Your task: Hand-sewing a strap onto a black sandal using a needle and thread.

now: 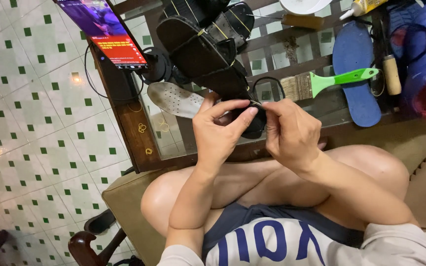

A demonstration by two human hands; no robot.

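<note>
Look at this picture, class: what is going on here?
A seated person grips the end of a black strapped sandal with the left hand, while the right hand pinches something thin, perhaps a needle, at its edge. On the wooden slatted table lie a green-handled paintbrush, a blue shoe insole, a white perforated insole and a propped phone.

The sandal (208, 54) lies on the worktop (139, 143), its near end between the left hand (220, 130) and the right hand (292, 133). Left of the sandal a phone (105, 30) stands propped, with an insole (176, 100) lying just below it. Right of the sandal lies a brush (321, 81); farther right lie a shoe sole (355, 74) and an awl (392, 74). Behind the sandal, at the far edge, sit a glue bottle (363, 7) and a plate (304, 6).
</note>
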